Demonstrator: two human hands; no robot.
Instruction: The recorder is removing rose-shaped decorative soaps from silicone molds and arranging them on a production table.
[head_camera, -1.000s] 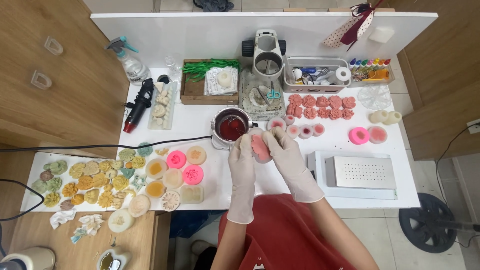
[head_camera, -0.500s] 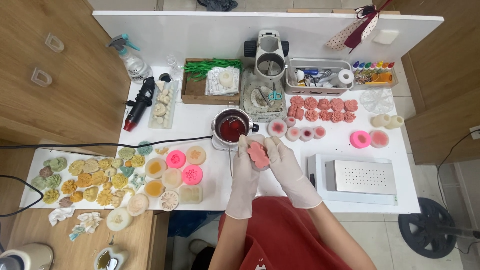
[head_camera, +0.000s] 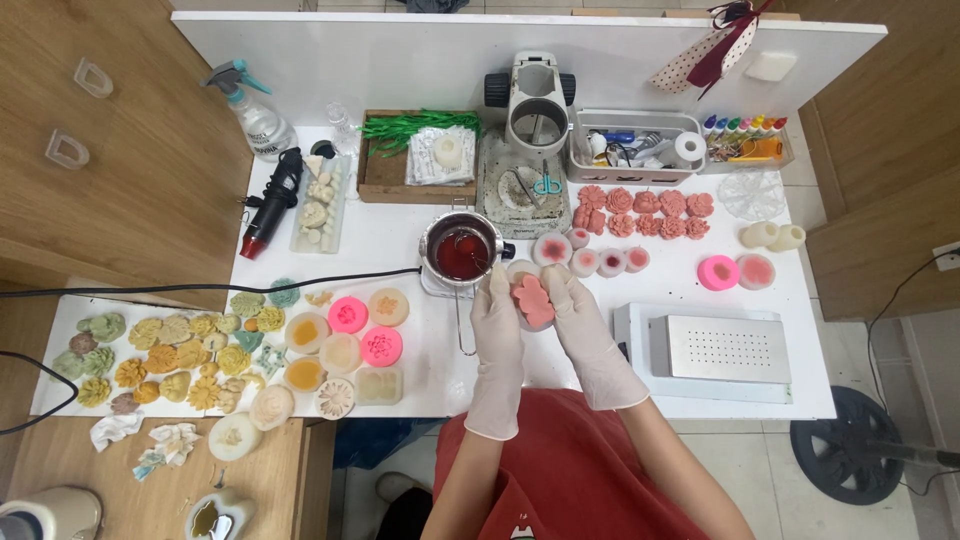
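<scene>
both gloved hands, left hand (head_camera: 497, 310) and right hand (head_camera: 572, 308), pinch a pink flower-shaped soap (head_camera: 533, 299) between their fingers, just beside the melting pot (head_camera: 461, 249) of red liquid.

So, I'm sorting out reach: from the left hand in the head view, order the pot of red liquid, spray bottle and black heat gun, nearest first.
From the left hand:
1. Pot of red liquid, just above it.
2. Black heat gun, far left.
3. Spray bottle, back left corner.

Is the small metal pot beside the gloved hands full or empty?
Partly full. The small metal pot stands upright on the white table with dark red liquid inside; its steel inner wall shows above the liquid.
</scene>
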